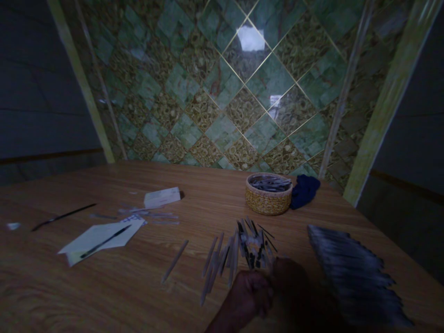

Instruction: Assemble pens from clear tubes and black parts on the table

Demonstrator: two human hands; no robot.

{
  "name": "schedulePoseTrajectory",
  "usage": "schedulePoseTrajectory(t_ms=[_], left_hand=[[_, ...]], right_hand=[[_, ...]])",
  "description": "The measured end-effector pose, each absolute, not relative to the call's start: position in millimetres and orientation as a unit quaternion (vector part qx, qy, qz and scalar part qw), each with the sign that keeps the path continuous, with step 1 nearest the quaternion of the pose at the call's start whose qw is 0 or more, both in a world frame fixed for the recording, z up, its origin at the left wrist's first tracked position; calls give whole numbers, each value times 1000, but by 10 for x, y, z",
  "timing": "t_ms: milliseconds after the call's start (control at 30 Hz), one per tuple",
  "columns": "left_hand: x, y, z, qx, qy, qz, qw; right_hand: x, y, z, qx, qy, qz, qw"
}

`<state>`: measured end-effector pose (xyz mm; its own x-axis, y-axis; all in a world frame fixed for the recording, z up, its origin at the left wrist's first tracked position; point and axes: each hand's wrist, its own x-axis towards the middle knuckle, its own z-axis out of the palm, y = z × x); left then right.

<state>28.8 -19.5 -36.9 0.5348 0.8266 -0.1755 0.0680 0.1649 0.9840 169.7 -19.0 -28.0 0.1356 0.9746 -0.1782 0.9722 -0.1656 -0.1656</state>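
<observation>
My left hand (248, 291) is at the lower middle of the view, its fingers curled closed; what they hold, if anything, is hidden. Close beside it on the right is my right hand (289, 275), dark and blurred, so its fingers cannot be made out. Just beyond both hands lies a loose pile of small black and clear pen parts (255, 247). Several slim, pale pen barrels (215, 266) are spread to the left of the pile. One barrel (175, 261) lies apart from them. To the right, a row of pens (354, 273) lies side by side, blurred and dark.
A woven basket (268, 202) full of pens stands at the back, with dark blue cloth (305, 190) against it. Leftward lie a white box (162, 198), clear strips (163, 215), paper sheets (95, 238) with a pen (106, 241), and a long black stick (64, 216). A tiled wall rises behind.
</observation>
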Motion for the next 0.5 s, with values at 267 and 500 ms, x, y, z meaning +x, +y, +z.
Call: schedulePoseTrajectory(t_ms=[267, 500], left_hand=[[268, -56, -458, 563, 420, 410, 582], [87, -66, -294, 763, 350, 462, 285]], right_hand=[[1765, -228, -477, -710, -661, 174, 167], [1675, -239, -591, -628, -602, 351, 346]])
